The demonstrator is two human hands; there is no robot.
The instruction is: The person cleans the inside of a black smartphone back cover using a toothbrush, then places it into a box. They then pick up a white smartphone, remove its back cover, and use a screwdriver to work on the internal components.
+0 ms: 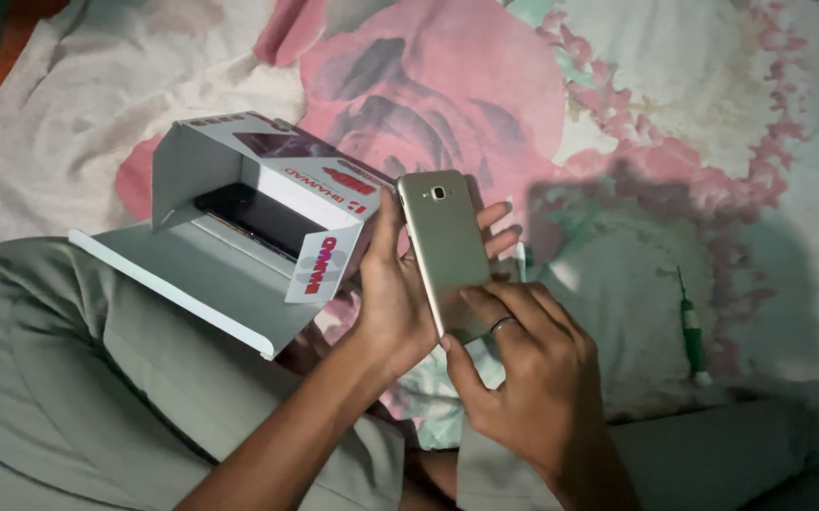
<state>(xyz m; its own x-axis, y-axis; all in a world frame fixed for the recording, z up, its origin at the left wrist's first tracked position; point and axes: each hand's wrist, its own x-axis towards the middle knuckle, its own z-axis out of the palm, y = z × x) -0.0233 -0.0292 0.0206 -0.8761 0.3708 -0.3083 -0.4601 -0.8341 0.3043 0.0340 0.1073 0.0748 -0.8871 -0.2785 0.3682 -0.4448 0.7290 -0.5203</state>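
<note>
Left to right: an open white cardboard box [239, 208] is resting on the person's lap, a dark device lying inside it. The left hand [392, 293] is clasping a gold smartphone [445, 248], back side up, over the floral bedsheet [618, 114]. The right hand [523, 369], wearing a ring, is pressing fingers against the phone's lower end. A green-handled screwdriver [692, 331] is lying on the sheet in dim light.

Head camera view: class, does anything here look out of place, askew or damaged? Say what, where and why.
The white cardboard box rests tilted on the person's knee, flaps open. A green-handled screwdriver lies loose on the flowered bedsheet. The gold phone, held back-up by both hands, shows no visible damage.
</note>
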